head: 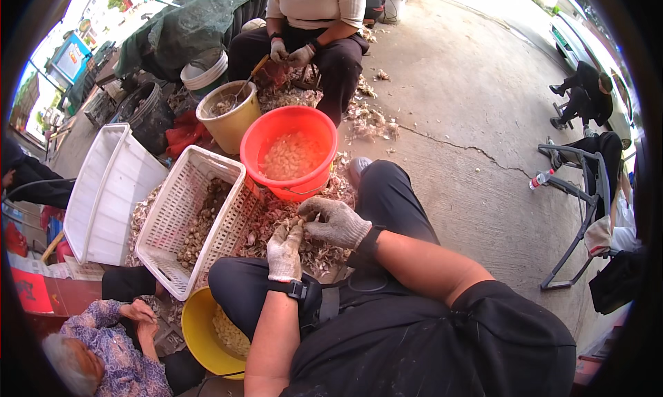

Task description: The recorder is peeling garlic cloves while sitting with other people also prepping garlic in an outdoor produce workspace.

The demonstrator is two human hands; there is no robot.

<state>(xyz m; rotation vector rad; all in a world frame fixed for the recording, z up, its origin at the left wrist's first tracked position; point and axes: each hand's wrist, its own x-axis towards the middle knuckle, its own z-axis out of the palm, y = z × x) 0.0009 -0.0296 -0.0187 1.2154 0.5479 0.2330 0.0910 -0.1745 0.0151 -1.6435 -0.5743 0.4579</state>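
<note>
My left hand (284, 252), in a dirty knitted work glove, pinches a small piece of garlic (299, 222) between thumb and fingers. From the right, my right hand (336, 225), gloved the same way, meets it with thumb and forefinger on the same piece. The fingertips partly hide what they grip. Beneath both hands lies a heap of garlic skins (321, 255). Just beyond stands a red plastic bucket (246, 148) with peeled cloves (290, 156) in water. Left of my hands, a white perforated crate (155, 226) holds unpeeled garlic (199, 231).
A yellow basin (192, 340) with peeled cloves sits by my left knee. Behind the red bucket is a beige bucket (235, 127) holding a long-handled tool (254, 72). One person (316, 14) sits opposite, another (119, 340) at lower left. A metal chair frame (595, 205) stands right.
</note>
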